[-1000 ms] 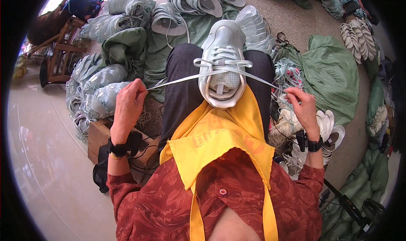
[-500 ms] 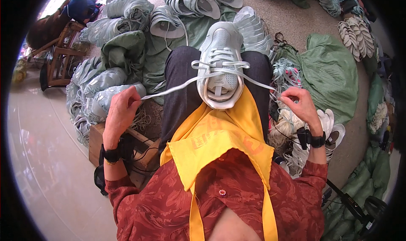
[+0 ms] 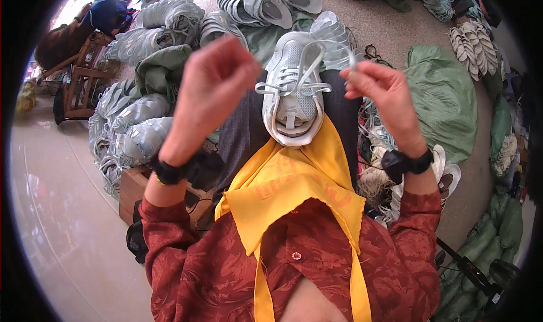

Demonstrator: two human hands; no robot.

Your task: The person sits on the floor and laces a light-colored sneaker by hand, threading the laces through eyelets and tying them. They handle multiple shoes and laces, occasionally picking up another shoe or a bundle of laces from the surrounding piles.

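Note:
A pale grey sneaker point(image 3: 294, 90) rests toe-away on my lap, on dark trousers, with a yellow cloth point(image 3: 294, 178) below it. A white lace point(image 3: 308, 67) runs through its eyelets and rises in two strands. My left hand point(image 3: 212, 87) is raised left of the shoe, fingers pinched on one lace end. My right hand point(image 3: 379, 93) is raised right of the shoe and pinches the other end near the toe. Both wrists carry black bands.
Piles of grey shoe uppers point(image 3: 136, 130) lie at my left, more sneakers point(image 3: 260, 5) ahead. Green sacks point(image 3: 447, 101) sit on the right, stacked soles point(image 3: 472, 42) beyond. A wooden box point(image 3: 136, 195) stands by my left elbow, a wooden stool point(image 3: 79, 79) further left.
Both hands have lifted from low and wide at my sides up toward the shoe's toe, drawing the lace ends upward and closer together.

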